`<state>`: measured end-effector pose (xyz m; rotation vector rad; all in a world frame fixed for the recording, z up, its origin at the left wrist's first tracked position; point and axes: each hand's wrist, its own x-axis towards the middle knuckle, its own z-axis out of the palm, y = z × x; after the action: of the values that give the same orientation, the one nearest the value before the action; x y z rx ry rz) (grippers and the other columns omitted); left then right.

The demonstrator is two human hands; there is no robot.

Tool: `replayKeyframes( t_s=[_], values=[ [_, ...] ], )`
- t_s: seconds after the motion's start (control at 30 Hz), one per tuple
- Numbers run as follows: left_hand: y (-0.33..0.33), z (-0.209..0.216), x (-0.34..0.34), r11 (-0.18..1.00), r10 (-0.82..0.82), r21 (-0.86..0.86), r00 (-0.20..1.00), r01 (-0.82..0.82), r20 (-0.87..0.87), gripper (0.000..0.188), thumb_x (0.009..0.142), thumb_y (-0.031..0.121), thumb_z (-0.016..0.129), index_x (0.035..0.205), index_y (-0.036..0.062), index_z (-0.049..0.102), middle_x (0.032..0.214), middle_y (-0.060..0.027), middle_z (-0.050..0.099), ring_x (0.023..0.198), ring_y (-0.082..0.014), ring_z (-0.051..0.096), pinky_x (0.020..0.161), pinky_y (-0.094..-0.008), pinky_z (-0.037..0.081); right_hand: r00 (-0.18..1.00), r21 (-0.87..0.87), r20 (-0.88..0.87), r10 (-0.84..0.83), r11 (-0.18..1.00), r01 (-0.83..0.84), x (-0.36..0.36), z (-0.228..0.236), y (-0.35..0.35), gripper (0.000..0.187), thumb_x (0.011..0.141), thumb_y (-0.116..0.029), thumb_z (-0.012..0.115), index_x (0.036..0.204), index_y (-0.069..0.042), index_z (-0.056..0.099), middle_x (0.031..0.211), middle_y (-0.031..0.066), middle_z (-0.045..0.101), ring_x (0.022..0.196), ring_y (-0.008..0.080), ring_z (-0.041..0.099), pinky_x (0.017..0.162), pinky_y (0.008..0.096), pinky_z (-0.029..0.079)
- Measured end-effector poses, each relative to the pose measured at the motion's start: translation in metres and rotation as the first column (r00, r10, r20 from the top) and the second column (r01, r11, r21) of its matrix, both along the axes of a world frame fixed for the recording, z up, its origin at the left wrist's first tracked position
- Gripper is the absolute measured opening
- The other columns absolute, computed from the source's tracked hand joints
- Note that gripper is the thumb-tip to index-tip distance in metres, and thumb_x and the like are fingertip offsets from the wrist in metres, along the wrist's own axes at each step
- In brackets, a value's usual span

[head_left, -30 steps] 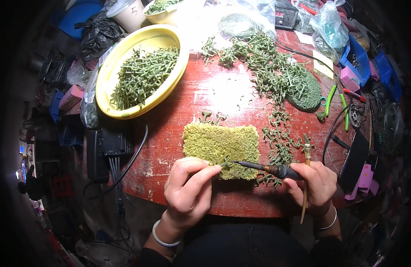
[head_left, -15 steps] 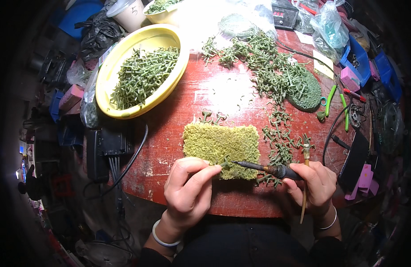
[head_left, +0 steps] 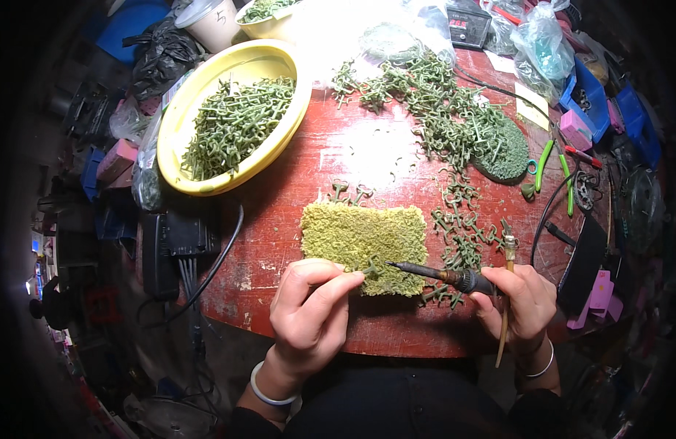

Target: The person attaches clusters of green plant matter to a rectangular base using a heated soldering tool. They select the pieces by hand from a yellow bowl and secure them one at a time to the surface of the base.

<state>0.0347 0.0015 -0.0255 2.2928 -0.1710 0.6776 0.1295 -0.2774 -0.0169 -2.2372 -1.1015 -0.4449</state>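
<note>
Just ahead of the left hand (head_left: 309, 314), a small green plastic sprig (head_left: 372, 269) is pinched at its fingertips on the near edge of the mossy green mat (head_left: 363, 245). The right hand (head_left: 517, 300) is closed around a soldering iron (head_left: 433, 274), tip apparently touching the sprig. The hot tip sits close to the left fingertips; a slip could burn them or scorch the mat. Loose sprigs (head_left: 462, 227) crowd the right hand's far side, and the red table's (head_left: 294, 219) edge lies just under both wrists. Open tabletop lies beyond the mat.
</note>
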Motion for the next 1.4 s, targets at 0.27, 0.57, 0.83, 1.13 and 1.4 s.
replayKeyframes(
  t_s=[0.27, 0.57, 0.83, 1.13, 1.4],
  values=[
    [0.0, -0.002, 0.0, 1.0, 0.0, -0.014, 1.0, 0.0, 0.001, 0.031, 0.076, -0.016, 0.071, 0.103, -0.001, 0.075, 0.096, -0.0126, 0.064, 0.085, -0.0278, 0.066, 0.073, -0.036, 0.055, 1.0, 0.003, -0.001, 0.001, 1.0, -0.001, 0.0, 0.0, 0.002, 0.034, 0.085, -0.023, 0.085, 0.106, -0.002, 0.07, 0.076, 0.0061, 0.061, 0.056, 0.0193, 0.059, 0.049, 0.0321, 0.045],
    [0.0, 0.001, -0.001, 1.0, 0.008, -0.016, 1.0, -0.008, -0.003, 0.03, 0.077, -0.016, 0.071, 0.103, -0.001, 0.075, 0.096, -0.0123, 0.064, 0.086, -0.027, 0.066, 0.074, -0.0353, 0.055, 1.0, 0.027, 0.012, 0.002, 1.0, -0.002, 0.0, 0.001, 0.002, 0.033, 0.086, -0.023, 0.084, 0.106, -0.001, 0.07, 0.076, 0.0069, 0.063, 0.057, 0.0201, 0.06, 0.049, 0.0323, 0.046],
    [-0.002, 0.0, 0.0, 0.996, 0.01, -0.087, 1.0, -0.011, -0.013, 0.031, 0.078, -0.018, 0.07, 0.104, -0.001, 0.076, 0.097, -0.0124, 0.064, 0.086, -0.0253, 0.066, 0.074, -0.0333, 0.056, 1.0, 0.039, 0.023, -0.004, 0.999, 0.003, 0.002, 0.0, -0.003, 0.033, 0.086, -0.021, 0.084, 0.108, 0.0, 0.069, 0.079, 0.01, 0.066, 0.061, 0.0243, 0.064, 0.052, 0.0337, 0.049],
    [0.003, 0.01, -0.004, 0.945, 0.079, -0.315, 0.996, -0.087, -0.04, 0.029, 0.083, -0.017, 0.067, 0.104, 0.0023, 0.073, 0.106, -0.0111, 0.066, 0.094, -0.0224, 0.066, 0.079, -0.0312, 0.055, 0.989, 0.175, 0.04, -0.142, 0.976, 0.133, -0.002, 0.01, -0.015, 0.03, 0.095, -0.025, 0.076, 0.111, -0.001, 0.07, 0.081, 0.0133, 0.066, 0.065, 0.0281, 0.063, 0.058, 0.0363, 0.05],
    [0.026, -0.003, -0.006, 0.945, 0.115, -0.322, 0.976, -0.051, 0.183, 0.033, 0.084, -0.015, 0.068, 0.112, 0.002, 0.071, 0.108, -0.0131, 0.067, 0.099, -0.0252, 0.067, 0.089, -0.0329, 0.056, 1.0, -0.042, 0.016, 0.006, 0.999, -0.006, 0.043, 0.12, 0.041, 0.033, 0.096, 0.001, 0.062, 0.128, 0.0, 0.058, 0.096, 0.0192, 0.059, 0.084, 0.0402, 0.06, 0.07, 0.0458, 0.048]
  ],
)
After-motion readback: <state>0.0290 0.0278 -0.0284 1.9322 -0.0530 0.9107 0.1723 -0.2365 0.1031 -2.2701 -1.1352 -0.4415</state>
